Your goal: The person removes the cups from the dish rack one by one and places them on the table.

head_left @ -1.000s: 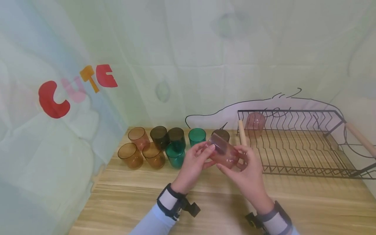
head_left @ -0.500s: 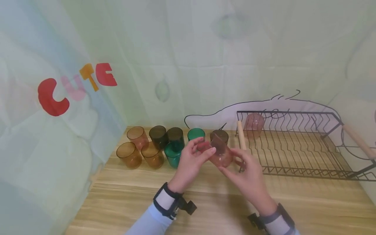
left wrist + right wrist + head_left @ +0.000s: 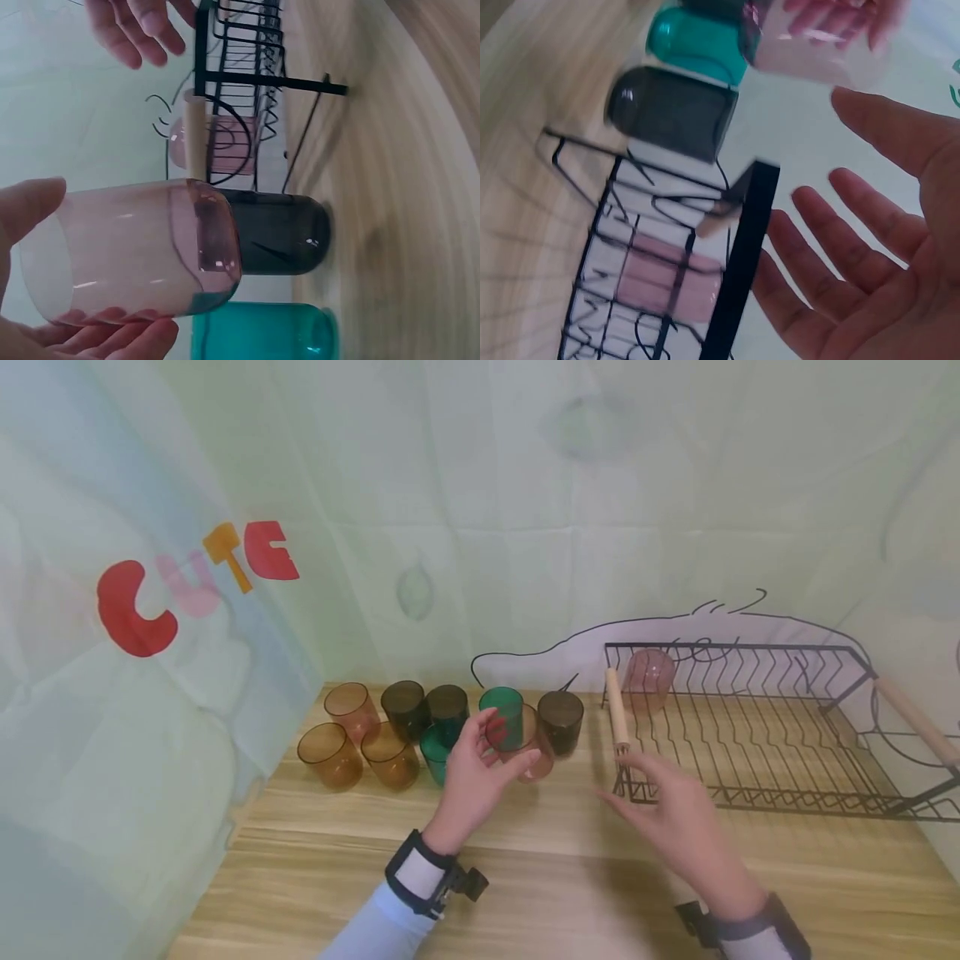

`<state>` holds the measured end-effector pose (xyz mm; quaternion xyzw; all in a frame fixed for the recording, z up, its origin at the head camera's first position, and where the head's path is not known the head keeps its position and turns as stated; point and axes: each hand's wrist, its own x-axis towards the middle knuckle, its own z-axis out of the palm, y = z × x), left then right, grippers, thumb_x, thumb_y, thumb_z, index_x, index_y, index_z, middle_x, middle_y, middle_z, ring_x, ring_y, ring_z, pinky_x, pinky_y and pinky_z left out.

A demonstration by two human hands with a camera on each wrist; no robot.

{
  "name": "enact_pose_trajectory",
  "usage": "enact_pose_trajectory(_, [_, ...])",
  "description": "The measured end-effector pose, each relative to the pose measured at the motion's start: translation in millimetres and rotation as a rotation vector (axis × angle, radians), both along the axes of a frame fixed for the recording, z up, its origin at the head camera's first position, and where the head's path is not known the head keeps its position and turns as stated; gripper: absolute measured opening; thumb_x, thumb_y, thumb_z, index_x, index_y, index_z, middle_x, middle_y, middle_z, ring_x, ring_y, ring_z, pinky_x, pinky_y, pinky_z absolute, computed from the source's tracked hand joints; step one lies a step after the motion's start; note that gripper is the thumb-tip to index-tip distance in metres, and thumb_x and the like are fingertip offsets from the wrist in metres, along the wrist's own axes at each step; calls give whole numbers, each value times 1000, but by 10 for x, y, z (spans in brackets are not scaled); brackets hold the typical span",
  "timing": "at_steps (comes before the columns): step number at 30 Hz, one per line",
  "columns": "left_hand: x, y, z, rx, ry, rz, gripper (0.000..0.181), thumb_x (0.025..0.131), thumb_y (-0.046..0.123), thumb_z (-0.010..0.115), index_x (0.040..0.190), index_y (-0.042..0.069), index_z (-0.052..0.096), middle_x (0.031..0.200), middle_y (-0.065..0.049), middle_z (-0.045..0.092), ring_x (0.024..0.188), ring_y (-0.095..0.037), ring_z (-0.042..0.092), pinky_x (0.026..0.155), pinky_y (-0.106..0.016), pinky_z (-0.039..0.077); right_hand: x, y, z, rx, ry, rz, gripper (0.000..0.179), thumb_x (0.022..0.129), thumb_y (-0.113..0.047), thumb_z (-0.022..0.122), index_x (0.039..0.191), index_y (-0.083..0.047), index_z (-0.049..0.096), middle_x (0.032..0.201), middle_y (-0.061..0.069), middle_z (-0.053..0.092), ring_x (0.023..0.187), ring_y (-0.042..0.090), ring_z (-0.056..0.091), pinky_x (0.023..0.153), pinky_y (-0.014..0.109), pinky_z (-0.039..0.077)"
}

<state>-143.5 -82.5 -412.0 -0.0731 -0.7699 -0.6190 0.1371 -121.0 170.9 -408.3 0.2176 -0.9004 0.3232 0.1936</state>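
My left hand holds a clear pink glass between its thumb and fingers, raised above the table with its mouth up. In the left wrist view, the thumb lies on one side of this pink glass and the fingers on the other. My right hand is apart from it, holding nothing, in front of the rack's left end. The right wrist view has the right hand with its fingers spread. Behind the held glass stand a green glass and a dark grey glass.
A black wire dish rack with wooden handles stands on the right. One pink glass sits upside down in its back left corner. At the left are several amber, dark, green and pink glasses, including an amber glass, standing close together.
Both hands held the tilted pink glass before. My right hand has let go and drawn away to the right. The left hand has turned the glass upright and moved it slightly left.
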Motion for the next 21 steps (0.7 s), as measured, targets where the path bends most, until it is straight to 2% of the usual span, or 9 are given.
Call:
enact_pose_trajectory(6, [-36,-28,-194,-142,-41,52,83,72,46,77,136,13,36,129,-4,48,115,-14,46,93,-32,40,25,88,23,70,-49,-55,49,74,-33,77,114,-10,61,112,5,61,101,21,56,86,42,46])
enact_pose_trajectory(11, [-75,-42,-339,-183,-65,62,82,75,42,76,139,13,32,133,-2,44,119,-11,41,96,-33,37,36,126,12,102,-113,-77,47,74,-37,76,111,-12,61,107,2,62,97,19,57,83,42,47])
enact_pose_trajectory(17, [-110,-36,-428,-251,-72,85,80,77,36,75,139,12,31,134,-3,43,122,-12,38,100,-36,32,42,159,1,138,-166,-94,46,76,-43,73,111,-15,62,107,0,63,96,18,57,83,42,47])
enact_pose_trajectory(21, [-132,-38,-464,-280,-84,104,79,78,36,74,139,11,30,133,-4,42,121,-12,38,100,-35,31,41,179,-1,164,-155,-104,39,76,-41,74,105,-16,64,102,-1,64,93,18,58,81,42,47])
